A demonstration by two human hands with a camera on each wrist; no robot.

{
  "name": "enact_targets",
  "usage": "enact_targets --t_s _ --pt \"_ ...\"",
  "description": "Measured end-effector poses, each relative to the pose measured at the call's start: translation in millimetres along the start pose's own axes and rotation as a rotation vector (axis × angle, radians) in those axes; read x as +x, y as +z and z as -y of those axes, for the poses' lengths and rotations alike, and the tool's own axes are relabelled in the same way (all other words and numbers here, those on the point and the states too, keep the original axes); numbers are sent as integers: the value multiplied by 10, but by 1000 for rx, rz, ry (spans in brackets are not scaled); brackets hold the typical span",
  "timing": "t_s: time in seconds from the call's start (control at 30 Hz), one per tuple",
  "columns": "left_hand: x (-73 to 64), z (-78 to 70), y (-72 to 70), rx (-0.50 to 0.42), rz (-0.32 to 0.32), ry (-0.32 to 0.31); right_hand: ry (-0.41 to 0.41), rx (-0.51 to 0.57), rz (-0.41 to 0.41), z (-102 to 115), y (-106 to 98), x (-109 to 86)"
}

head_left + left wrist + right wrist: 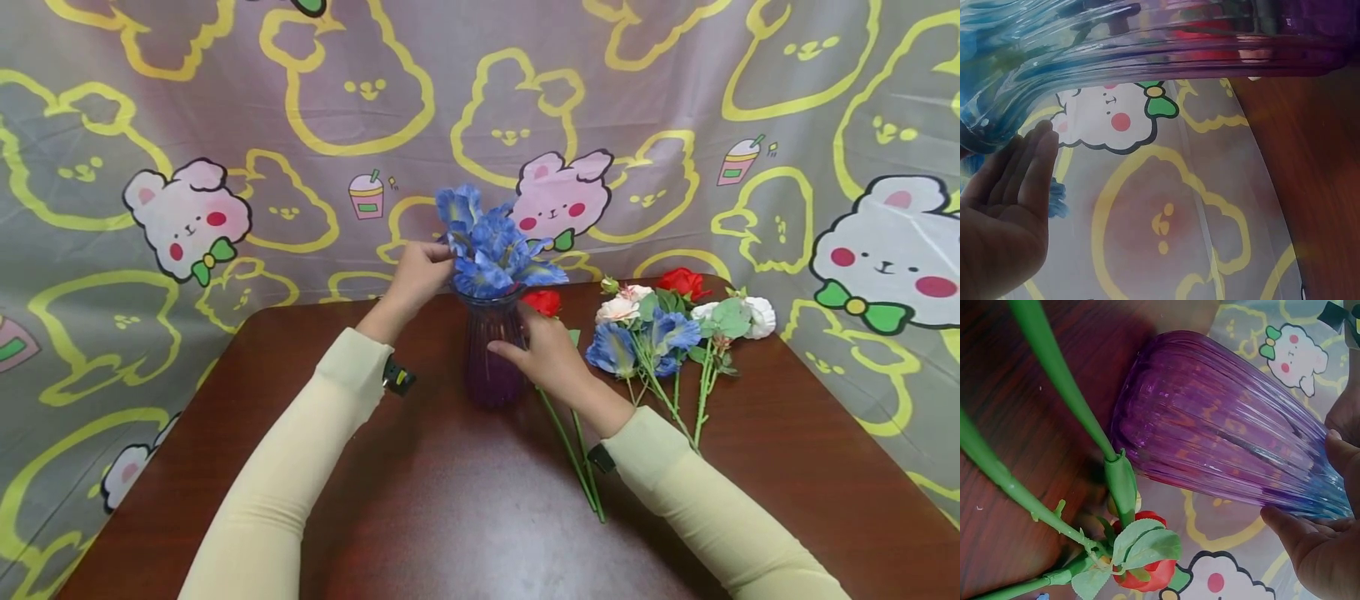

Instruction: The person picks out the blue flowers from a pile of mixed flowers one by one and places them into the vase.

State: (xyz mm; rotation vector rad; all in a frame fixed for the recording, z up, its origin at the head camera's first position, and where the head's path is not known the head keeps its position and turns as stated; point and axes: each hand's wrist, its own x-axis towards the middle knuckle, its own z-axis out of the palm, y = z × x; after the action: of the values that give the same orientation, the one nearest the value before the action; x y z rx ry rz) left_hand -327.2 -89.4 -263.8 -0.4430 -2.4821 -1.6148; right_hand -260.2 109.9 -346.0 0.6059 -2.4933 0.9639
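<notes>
A ribbed glass vase (492, 354), purple below and bluish toward its neck, stands upright on the table. My right hand (553, 350) grips its side, the thumb across the front and the fingers around the far side. Blue artificial flowers (487, 242) rise from its mouth, their petals spreading over the rim. At the left of these blooms is my left hand (420, 279), its fingertips touching the petals beside the rim. In the left wrist view the left hand's fingers (1038, 156) are nearly straight, close to the vase's flared neck.
Right of the vase, a red rose (542, 302) lies with long green stems (573, 450) toward the front. Farther right lie blue flowers (613, 348), pale pink roses (618, 311), another red rose (682, 283) and a white flower (761, 318). A patterned curtain (300, 208) hangs behind the brown table (420, 517).
</notes>
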Motion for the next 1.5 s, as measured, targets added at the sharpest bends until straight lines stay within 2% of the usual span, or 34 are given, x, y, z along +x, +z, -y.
enact_targets --t_s 0.37,0.77,0.87,0.97,1.07,1.13,1.33,1.5 --pt "-44 46 -43 -176 59 9 4 4 3 16 -7 -8" --pt "-138 91 -141 -406 77 -42 9 4 9 18 -25 -2" --pt "-210 130 -167 -445 121 -22 9 4 6 18 -25 -4" --pt "-301 208 -171 -473 194 14 4 5 6 18 -25 -4" --pt "-374 316 -137 -483 254 35 -5 6 1 15 -27 -2" --pt "-406 377 -95 -452 270 53 -6 6 -2 13 -29 -1" --pt "-451 546 103 -359 275 155 -10 21 -14 1 -24 -13" --pt "-481 630 221 -350 272 177 -12 27 -17 -7 3 -30"
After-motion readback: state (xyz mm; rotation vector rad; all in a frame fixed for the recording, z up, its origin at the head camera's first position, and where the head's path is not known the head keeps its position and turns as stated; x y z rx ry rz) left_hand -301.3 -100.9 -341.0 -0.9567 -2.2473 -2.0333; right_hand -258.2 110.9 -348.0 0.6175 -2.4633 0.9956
